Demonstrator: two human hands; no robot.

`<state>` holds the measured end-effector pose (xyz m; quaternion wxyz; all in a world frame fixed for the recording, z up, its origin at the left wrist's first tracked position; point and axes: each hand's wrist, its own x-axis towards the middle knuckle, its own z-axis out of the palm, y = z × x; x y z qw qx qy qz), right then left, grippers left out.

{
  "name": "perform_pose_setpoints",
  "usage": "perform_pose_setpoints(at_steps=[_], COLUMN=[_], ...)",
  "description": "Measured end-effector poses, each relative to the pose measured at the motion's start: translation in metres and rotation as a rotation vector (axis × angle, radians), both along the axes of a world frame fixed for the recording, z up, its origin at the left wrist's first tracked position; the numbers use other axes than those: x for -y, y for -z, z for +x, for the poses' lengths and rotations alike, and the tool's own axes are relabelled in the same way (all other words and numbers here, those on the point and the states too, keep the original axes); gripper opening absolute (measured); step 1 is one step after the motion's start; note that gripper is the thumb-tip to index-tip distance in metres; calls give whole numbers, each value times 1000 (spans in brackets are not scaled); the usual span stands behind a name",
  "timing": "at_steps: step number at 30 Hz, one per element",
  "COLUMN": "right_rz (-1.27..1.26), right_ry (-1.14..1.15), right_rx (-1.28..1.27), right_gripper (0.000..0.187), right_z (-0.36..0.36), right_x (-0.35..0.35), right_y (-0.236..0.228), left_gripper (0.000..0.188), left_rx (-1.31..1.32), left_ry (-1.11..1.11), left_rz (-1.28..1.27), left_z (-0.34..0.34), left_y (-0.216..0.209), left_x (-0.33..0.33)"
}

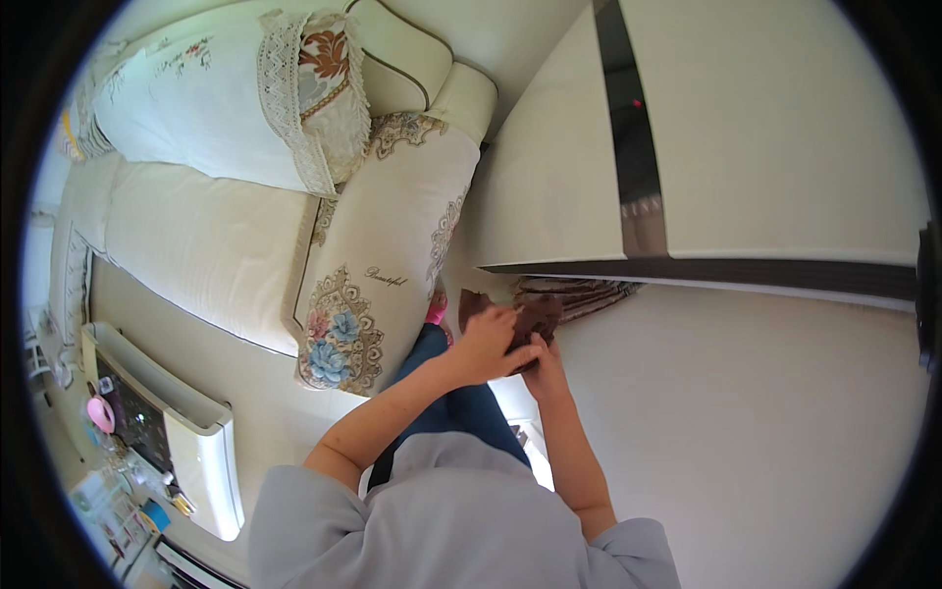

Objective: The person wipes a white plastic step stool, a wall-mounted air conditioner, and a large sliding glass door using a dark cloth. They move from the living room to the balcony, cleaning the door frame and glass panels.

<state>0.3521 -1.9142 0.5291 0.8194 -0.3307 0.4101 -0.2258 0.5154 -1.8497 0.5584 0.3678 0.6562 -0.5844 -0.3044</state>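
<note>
A dark reddish-brown piece (pixel 536 316), soft-looking like cloth, is bunched between my two hands in front of my legs. My left hand (pixel 487 344) reaches across from the left with its fingers bent over the brown piece and its thumb toward my other hand. From below, my right hand (pixel 545 371) grips the same piece, thumb on top. Some of the brown material shows beyond my left fingers. Just past it hangs or lies a striped brown-and-white fabric (pixel 589 297), partly hidden under the cabinet's edge; I cannot tell whether the two are joined.
A large cream cabinet (pixel 765 128) with a dark vertical strip stands at the upper right. To the left is a cream sofa (pixel 206 221) with a flower-patterned armrest cover (pixel 392 245) and a lace-edged cloth (pixel 299 98). A low table (pixel 211 461) carries small items at the far left.
</note>
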Motion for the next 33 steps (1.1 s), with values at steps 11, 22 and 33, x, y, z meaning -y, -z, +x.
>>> perform_pose_setpoints(at_steps=[11, 22, 33], right_rz=[340, 220, 194], right_ry=[50, 61, 158], right_rx=[152, 275, 269], right_gripper=[58, 52, 48], right_z=[-17, -30, -31], right_x=[-35, -46, -35], right_y=[-44, -68, -74], left_gripper=[18, 41, 21], left_rx=[-1462, -1524, -1643], left_ry=[845, 1111, 875], left_rz=[-721, -745, -846], left_z=[5, -52, -80], left_y=[-287, -310, -337], left_x=[-54, -76, -80])
